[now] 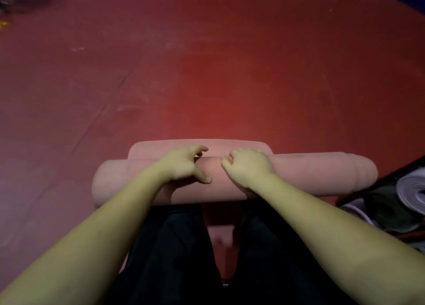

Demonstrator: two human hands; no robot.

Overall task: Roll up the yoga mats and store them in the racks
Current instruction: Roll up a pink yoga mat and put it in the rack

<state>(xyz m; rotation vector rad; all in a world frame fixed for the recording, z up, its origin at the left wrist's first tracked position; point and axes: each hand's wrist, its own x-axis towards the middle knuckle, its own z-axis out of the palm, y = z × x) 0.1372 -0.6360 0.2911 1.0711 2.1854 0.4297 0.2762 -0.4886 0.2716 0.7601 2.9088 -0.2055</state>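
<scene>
The pink yoga mat (299, 178) lies almost fully rolled on the red floor (207, 74), its long axis running from 9 to 3 o'clock just ahead of the knees. Both hands rest on top near the roll's middle: the left hand (184, 164) with fingers spread and curled over the crest, the right hand (248, 166) with fingers bent close together, pressing. The short flat tail (230, 144) lies at 12 o'clock, just beyond the fingertips, so the roll likely goes forward
</scene>
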